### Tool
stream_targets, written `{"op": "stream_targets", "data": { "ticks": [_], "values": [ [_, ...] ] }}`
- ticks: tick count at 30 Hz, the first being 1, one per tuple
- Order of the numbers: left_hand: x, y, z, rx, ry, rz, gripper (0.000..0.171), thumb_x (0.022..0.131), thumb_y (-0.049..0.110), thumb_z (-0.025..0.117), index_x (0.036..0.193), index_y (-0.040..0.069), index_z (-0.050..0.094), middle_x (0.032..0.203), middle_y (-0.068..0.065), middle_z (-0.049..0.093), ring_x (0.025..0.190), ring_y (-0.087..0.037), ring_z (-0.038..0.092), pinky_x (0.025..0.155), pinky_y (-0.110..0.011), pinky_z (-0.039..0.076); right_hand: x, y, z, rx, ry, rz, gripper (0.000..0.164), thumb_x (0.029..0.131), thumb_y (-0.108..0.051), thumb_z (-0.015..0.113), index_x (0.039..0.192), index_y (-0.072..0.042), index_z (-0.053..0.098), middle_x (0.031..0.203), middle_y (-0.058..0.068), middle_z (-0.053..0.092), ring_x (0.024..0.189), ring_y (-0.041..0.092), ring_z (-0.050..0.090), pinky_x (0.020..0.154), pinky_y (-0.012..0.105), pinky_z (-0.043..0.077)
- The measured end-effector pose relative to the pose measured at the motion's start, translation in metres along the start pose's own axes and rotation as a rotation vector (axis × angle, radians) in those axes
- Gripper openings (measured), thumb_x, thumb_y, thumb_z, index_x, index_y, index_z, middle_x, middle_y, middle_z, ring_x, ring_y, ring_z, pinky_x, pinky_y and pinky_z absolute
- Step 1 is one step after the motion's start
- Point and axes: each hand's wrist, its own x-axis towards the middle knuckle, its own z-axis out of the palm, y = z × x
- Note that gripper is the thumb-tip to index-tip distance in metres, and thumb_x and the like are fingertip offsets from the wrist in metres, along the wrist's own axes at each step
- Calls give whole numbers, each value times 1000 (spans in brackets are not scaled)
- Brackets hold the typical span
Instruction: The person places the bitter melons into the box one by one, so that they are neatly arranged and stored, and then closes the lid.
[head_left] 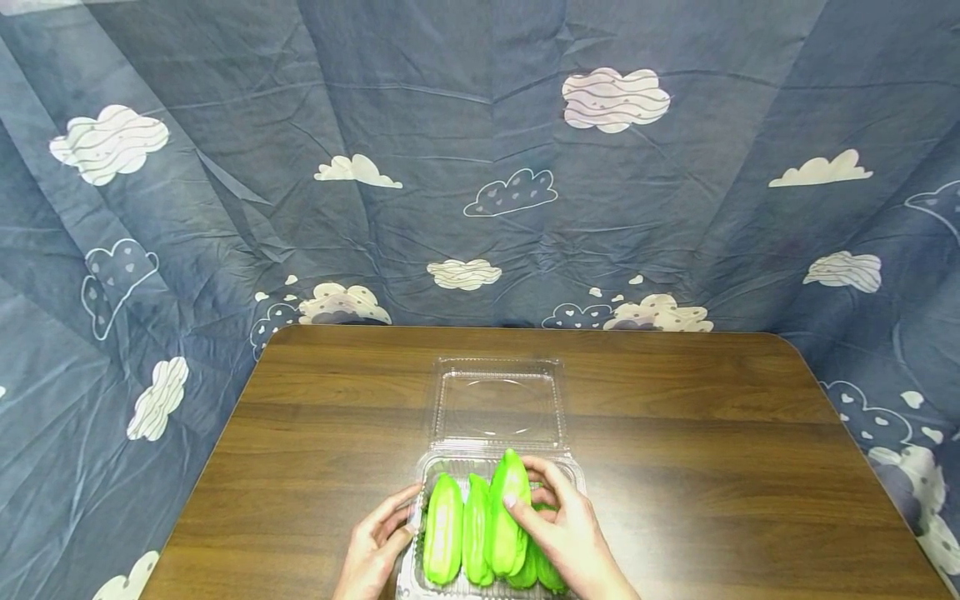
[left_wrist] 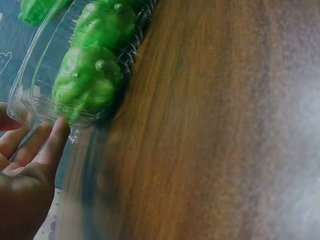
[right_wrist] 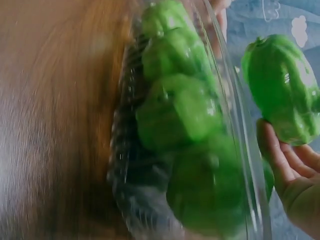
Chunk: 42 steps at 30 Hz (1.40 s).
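Note:
A clear plastic clamshell box (head_left: 408,575) stands on the table, its lid folded back. Inside, several long, ribbed green vegetables (head_left: 444,529) lie side by side; their exact kind cannot be told. Above them, my right hand (head_left: 562,525) grips one green vegetable (head_left: 510,508) between thumb and fingers. In the right wrist view that held vegetable (right_wrist: 280,90) is raised beyond the box's rim, tilted. My left hand (head_left: 378,537) touches the box's left side with extended fingers. Seen from the left wrist, its fingertips (left_wrist: 61,125) rest against the ribbed wall below a green vegetable (left_wrist: 85,85).
The transparent lid (head_left: 498,408) lies flat on the brown wooden table (head_left: 675,433) behind the box. Past the table's far edge hangs a blue cloth (head_left: 420,100) printed with white clouds.

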Motion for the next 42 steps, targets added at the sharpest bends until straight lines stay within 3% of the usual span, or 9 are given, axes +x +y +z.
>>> {"op": "stream_targets", "data": {
  "ticks": [7, 14, 22, 27, 35, 42],
  "values": [
    [0, -1, 0, -5, 0, 5, 47, 85, -13, 58, 132, -7, 55, 133, -26, 54, 112, -22, 62, 90, -26, 52, 2, -1, 15, -53, -24, 11, 44, 86, -23, 76, 126, -16, 58, 110, 13, 62, 91, 22, 65, 70, 29, 57],
    [-1, -1, -1, -25, -15, 1, 48, 86, -13, 56, 133, -6, 54, 130, -28, 56, 111, -22, 62, 89, -26, 52, 2, -1, 26, -82, -80, 23, 49, 87, -24, 74, 131, -12, 55, 101, 11, 66, 80, 18, 68, 67, 27, 57],
    [0, -2, -1, -37, -29, 23, 46, 87, -13, 55, 133, -8, 53, 131, -29, 55, 111, -19, 62, 89, -25, 52, 10, 2, 37, -357, -26, -5, 54, 82, -49, 74, 123, -16, 59, 106, -1, 65, 88, 14, 60, 68, 25, 49],
    [-1, -2, 0, -39, -22, 29, 45, 87, -13, 56, 132, -9, 54, 132, -28, 55, 110, -20, 63, 88, -25, 52, 14, 3, 43, -430, 0, -12, 56, 81, -53, 73, 122, -16, 60, 102, -2, 64, 83, 10, 59, 67, 27, 47],
    [-1, -2, 0, -41, -16, 12, 45, 88, -12, 56, 133, -9, 54, 131, -29, 54, 111, -21, 62, 89, -26, 52, 19, 8, 51, -422, 34, -33, 55, 80, -52, 75, 123, -21, 59, 84, -7, 61, 79, 8, 56, 65, 26, 44],
    [-1, -2, 1, -39, -1, 15, 45, 86, -13, 56, 131, -9, 55, 131, -27, 56, 111, -20, 63, 89, -25, 52, 21, 9, 58, -432, 41, -57, 50, 80, -52, 74, 121, -27, 59, 96, -6, 58, 86, 13, 55, 61, 25, 44]
  ]
}}
